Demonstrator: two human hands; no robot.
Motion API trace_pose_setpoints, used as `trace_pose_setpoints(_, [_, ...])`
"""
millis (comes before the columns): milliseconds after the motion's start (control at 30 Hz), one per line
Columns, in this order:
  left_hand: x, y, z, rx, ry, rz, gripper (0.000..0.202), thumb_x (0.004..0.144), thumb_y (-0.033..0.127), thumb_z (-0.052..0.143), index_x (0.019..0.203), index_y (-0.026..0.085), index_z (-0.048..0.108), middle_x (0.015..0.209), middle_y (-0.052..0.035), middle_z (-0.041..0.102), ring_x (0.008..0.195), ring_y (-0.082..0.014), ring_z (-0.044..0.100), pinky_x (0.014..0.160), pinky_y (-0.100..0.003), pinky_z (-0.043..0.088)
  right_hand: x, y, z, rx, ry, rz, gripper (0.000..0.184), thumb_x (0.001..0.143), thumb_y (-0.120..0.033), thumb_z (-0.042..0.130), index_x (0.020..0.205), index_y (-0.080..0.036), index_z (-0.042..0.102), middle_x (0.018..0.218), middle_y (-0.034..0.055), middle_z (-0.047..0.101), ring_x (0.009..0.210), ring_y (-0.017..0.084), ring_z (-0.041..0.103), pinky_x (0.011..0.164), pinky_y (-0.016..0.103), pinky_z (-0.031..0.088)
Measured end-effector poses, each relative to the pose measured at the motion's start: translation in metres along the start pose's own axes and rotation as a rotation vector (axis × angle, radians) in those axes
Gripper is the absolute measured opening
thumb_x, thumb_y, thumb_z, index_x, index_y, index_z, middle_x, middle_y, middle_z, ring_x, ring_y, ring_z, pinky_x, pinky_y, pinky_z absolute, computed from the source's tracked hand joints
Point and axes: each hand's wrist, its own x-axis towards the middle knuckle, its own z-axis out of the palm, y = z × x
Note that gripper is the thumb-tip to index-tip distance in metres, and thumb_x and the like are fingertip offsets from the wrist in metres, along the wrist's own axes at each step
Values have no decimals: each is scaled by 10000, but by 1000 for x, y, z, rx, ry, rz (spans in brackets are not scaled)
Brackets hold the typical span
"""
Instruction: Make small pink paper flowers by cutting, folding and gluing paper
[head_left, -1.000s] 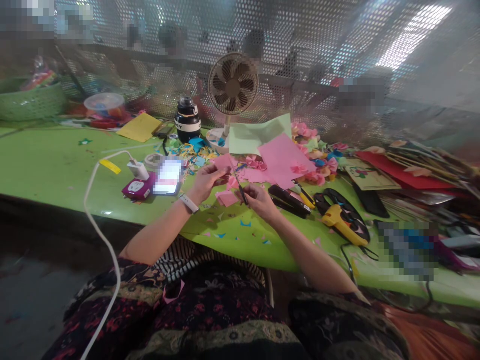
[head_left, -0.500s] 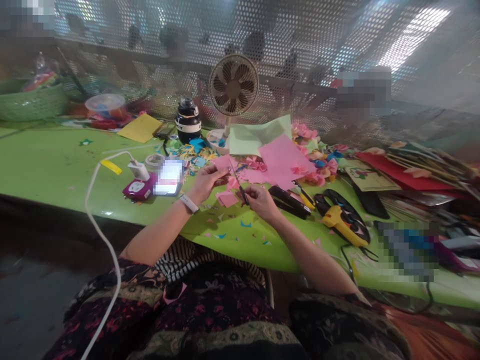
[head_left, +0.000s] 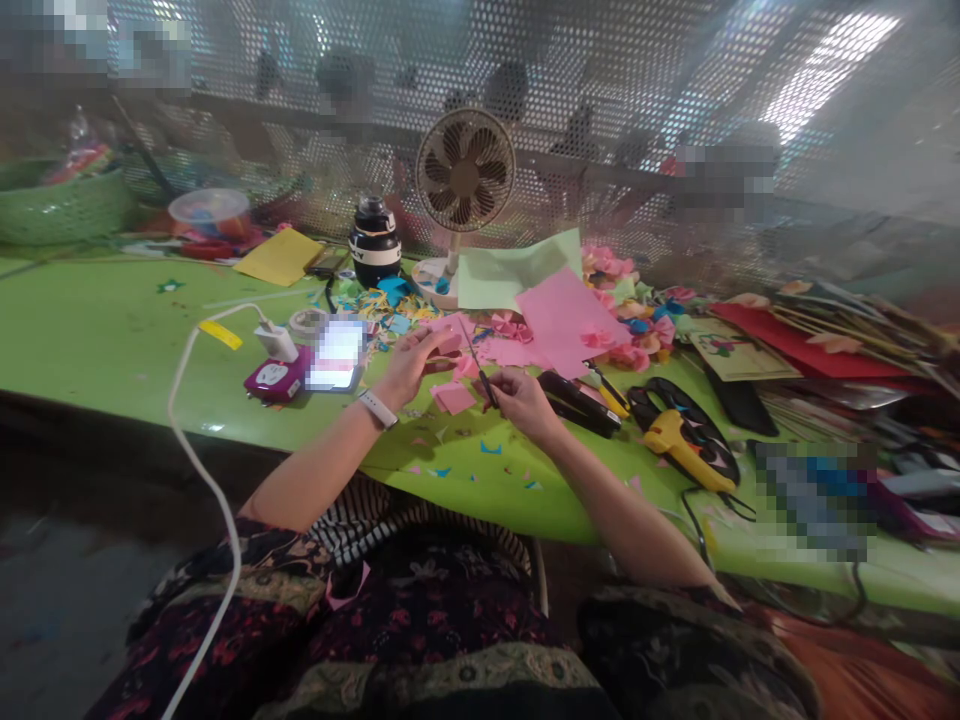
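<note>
Pinched in my left hand (head_left: 411, 368) is a small piece of pink paper (head_left: 451, 328). My right hand (head_left: 519, 400) is closed round the handles of a pair of scissors (head_left: 484, 380), whose blades point up and left at the edge of that paper. Whether the blades touch the paper I cannot tell. Just below, between the hands, small pink paper squares (head_left: 454, 398) lie on the green table (head_left: 420, 450). Behind the scissors rests a large pink sheet (head_left: 566, 320), partly over a pale green sheet (head_left: 517, 270).
A phone (head_left: 336, 355), a purple power adapter (head_left: 277, 378) and a white cable lie left. A black bottle (head_left: 376, 245) and a fan (head_left: 465, 172) stand behind. To the right are a stapler (head_left: 577, 403), a yellow glue gun (head_left: 686, 450) and pink paper flowers (head_left: 630, 350). Paper scraps are scattered about.
The pink paper in my left hand has shifted and tilted slightly beside the scissor blades. My right hand stays in nearly the same place.
</note>
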Motion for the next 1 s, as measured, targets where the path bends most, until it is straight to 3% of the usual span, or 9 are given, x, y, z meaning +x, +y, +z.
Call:
trace_pose_setpoints(167, [2,0,0,5,34,21,361,620,416,922,768,173,700,729,0,689,670,-137,697,672,-286,612,-1,1,-1,9,-39,-17,609,661,-774,761,747,-181,653,625,13,639,475,85,434,428,240,318])
trace_pose_setpoints(600, [2,-2,0,56,19,62,364,665,422,905,679,166,646,646,30,601,616,-104,645,682,-284,609,-4,-4,1,-6,-20,-10,612,643,-778,769,732,-186,640,618,17,641,495,102,491,436,240,348])
trace_pose_setpoints(1000, [3,-5,-3,96,-11,99,454,577,537,922,701,175,677,717,-3,658,669,-121,640,709,-308,615,-2,-4,-1,-14,-9,-11,613,637,-785,756,691,-197,592,592,12,634,488,106,495,444,246,321])
